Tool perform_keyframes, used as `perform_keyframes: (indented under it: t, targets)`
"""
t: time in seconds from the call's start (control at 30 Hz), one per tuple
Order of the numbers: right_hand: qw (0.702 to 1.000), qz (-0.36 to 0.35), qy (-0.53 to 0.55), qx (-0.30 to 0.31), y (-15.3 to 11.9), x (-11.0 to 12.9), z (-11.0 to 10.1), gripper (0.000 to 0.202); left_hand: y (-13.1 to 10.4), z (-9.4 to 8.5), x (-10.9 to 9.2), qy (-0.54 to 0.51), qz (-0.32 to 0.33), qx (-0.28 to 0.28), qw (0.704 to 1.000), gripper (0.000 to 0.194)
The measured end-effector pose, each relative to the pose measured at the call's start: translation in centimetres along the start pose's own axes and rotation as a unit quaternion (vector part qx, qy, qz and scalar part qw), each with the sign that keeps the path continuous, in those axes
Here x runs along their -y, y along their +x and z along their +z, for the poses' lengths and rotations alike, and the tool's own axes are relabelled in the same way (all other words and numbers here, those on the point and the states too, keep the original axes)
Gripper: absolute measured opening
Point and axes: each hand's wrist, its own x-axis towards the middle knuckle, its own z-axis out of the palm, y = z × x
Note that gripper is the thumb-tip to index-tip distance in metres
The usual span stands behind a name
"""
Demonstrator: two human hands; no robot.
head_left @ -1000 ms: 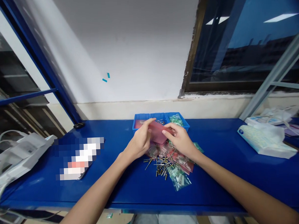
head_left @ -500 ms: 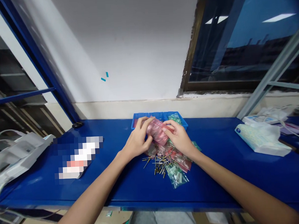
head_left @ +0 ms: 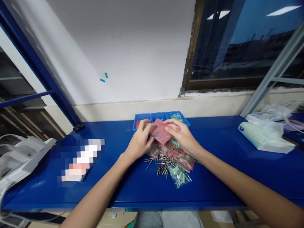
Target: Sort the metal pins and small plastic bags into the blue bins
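A pink plastic bag [head_left: 162, 133] is held up between both hands, over a pile on the blue table. My left hand [head_left: 140, 139] grips its left edge with thumb and fingers. My right hand [head_left: 182, 136] pinches its upper right side. Below the hands lie loose metal rivets [head_left: 164, 165], long thin pins with short thicker ends. Beside them are a clear green bag with pale pieces inside [head_left: 180, 176] and a further pink bag [head_left: 188, 163]. Directly behind the hands stands a blue three-compartment tray [head_left: 158, 117], with a green bag [head_left: 176, 117] in its right compartment.
On the right of the blue table [head_left: 220, 171] lies a tissue pack [head_left: 265, 136]. White power strips and cables [head_left: 23, 160] are at the left, near a blurred-out object [head_left: 85, 160]. A wall and window frame [head_left: 187, 72] rise behind. A small black object [head_left: 78, 127] sits at the back left.
The pink bag has turned and now shows a flatter, smoother face toward me. My hands stay in nearly the same place, and the view has shifted slightly.
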Motion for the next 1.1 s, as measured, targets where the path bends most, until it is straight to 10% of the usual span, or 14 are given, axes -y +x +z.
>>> perform_keyframes:
  t: [0.23, 0.5, 0.8, 1.1]
  targets:
    - [0.998, 0.015, 0.052, 0.027, 0.1, 0.2, -0.2, 0.040, 0.0, 0.2, 0.4, -0.012, 0.003, -0.030, 0.999, 0.037]
    - [0.976, -0.081, -0.197, -0.043, 0.5, -0.9, -0.6, 0.021, 0.1, 0.2, 0.0, -0.118, -0.074, -0.018, 0.990, 0.050]
    - [0.996, -0.028, -0.077, -0.031, 0.1, -0.6, -0.1, 0.021, 0.0, 0.8, 0.0, -0.104, -0.073, -0.069, 0.990, 0.077]
    - [0.997, -0.042, -0.040, -0.043, -0.2, 0.3, 0.3, 0.020, 0.0, 0.1, -0.5, -0.022, 0.015, -0.008, 1.000, 0.052]
